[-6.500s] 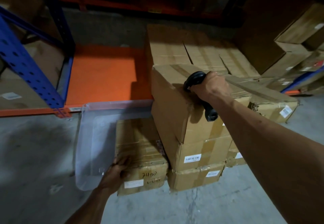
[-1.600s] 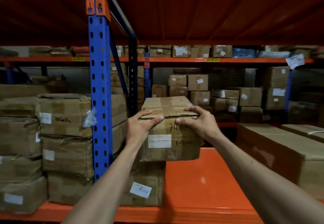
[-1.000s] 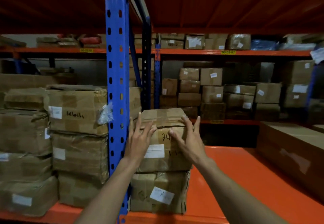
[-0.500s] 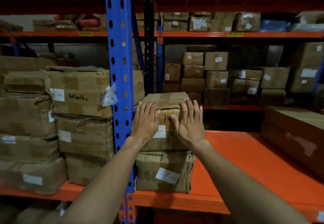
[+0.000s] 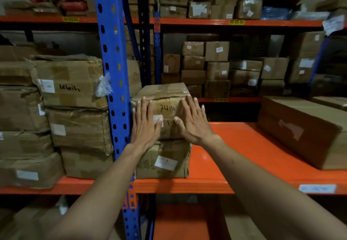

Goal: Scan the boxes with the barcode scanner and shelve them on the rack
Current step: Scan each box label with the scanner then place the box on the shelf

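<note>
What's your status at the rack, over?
Left hand and right hand flat on upper box. Box stacked on lower box, orange shelf. Blue upright close left; nothing blocking.

Both forearms were bare from the lower edge of the picture up to the wrists, with no sleeve or cuff showing. The left hand (image 5: 144,127) and the right hand (image 5: 193,125) wore no gloves. The fingernails looked short and pale, and the knuckles and tendons stood out on the backs of both hands.
</note>
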Demonstrator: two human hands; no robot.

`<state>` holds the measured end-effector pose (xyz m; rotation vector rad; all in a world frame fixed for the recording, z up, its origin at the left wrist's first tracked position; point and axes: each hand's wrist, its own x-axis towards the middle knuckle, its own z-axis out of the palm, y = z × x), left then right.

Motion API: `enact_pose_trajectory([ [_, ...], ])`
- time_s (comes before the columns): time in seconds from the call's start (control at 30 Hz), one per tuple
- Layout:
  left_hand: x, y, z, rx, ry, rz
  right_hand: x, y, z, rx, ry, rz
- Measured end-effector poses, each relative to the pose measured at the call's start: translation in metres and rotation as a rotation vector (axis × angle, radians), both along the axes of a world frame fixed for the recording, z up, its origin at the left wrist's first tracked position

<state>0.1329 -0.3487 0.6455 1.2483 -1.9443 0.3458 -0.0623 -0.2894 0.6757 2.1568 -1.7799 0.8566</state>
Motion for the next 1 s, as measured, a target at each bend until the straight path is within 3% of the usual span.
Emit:
enact_pose_trajectory([
  [0.13, -0.015, 0.06, -0.067, 0.134, 0.111, -0.13, -0.032, 0.062, -0.045, -0.031, -0.115, -0.031],
  [0.3, -0.06, 0.141, -0.175, 0.423, 0.203, -0.232, -0.095, 0.152, -0.128, 0.19, -0.181, -0.187],
  [0.47, -0.112, 0.228, -0.267, 0.711, 0.095, -0.29, -0.16, 0.254, -0.208, 0.462, -0.234, -0.351],
  [0.7, -0.187, 0.338, -0.341, 0.969, -0.05, -0.277, -0.238, 0.379, -0.299, 0.785, -0.332, -0.478],
  [1.0, -0.282, 0.396, -0.442, 1.183, -0.127, -0.417, -0.272, 0.416, -0.415, 0.917, -0.493, -0.534],
])
